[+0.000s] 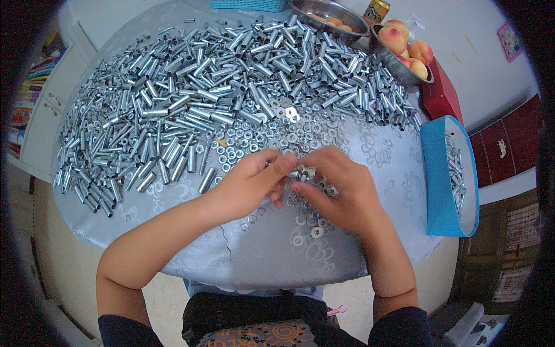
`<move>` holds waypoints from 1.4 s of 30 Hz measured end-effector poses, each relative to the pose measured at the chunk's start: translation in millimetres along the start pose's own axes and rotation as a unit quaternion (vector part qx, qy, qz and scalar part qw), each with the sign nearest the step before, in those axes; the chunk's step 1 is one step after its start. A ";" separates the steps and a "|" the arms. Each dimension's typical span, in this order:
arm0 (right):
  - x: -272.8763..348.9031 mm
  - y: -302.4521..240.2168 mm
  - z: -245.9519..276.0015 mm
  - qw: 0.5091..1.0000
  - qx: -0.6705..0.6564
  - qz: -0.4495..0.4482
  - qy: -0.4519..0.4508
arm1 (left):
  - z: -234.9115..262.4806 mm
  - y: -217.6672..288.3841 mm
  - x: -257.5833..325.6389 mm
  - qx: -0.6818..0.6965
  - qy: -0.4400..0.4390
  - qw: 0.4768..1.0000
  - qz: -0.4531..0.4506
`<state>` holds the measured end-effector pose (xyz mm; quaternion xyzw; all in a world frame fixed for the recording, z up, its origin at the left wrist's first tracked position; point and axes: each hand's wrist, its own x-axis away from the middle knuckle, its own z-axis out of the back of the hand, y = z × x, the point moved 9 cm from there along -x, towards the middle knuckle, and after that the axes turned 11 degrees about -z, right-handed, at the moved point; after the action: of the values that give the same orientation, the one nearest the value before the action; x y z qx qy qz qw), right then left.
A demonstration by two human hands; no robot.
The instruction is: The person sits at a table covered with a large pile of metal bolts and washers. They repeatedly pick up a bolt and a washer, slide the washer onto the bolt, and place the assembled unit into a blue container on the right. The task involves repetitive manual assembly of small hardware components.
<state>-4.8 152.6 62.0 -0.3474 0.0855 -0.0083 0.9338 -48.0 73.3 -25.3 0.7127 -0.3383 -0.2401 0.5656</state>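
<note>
While tube pile (231,75) crowds table's (277,254) far half, 2 hands (300,176) pinch small metal piece (302,173) over barer near edge.

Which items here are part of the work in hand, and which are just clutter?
In use: left hand, right hand, small metal part pinched between them, metal tubes, washers, blue box holding tubes.
Lying about: peaches, steel bowls, red box.

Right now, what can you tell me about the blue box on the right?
The blue box stands at the table's right edge, open side up, tilted outward in this view. It looks like card: blue outside, white inside. A heap of small silvery metal pieces lies inside. Neither hand touches it; it overhangs the edge slightly.
</note>
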 end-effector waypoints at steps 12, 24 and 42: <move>3.8 0.0 -19.8 0.983 0.122 0.054 -0.127 | -0.4 4.2 8.0 -0.118 -0.012 0.993 0.027; 6.5 -12.1 -5.2 0.990 0.053 0.132 -0.025 | -2.8 6.4 7.1 -0.101 -0.002 0.995 -0.004; 31.9 18.4 -62.2 0.795 -0.437 -0.289 -0.305 | -28.2 83.9 36.1 -0.533 -0.054 0.722 -0.438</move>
<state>15.5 123.9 -1.2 -0.7114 -0.3138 -0.1329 0.6146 -21.6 53.2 64.3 0.3487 0.1654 -0.6400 0.6644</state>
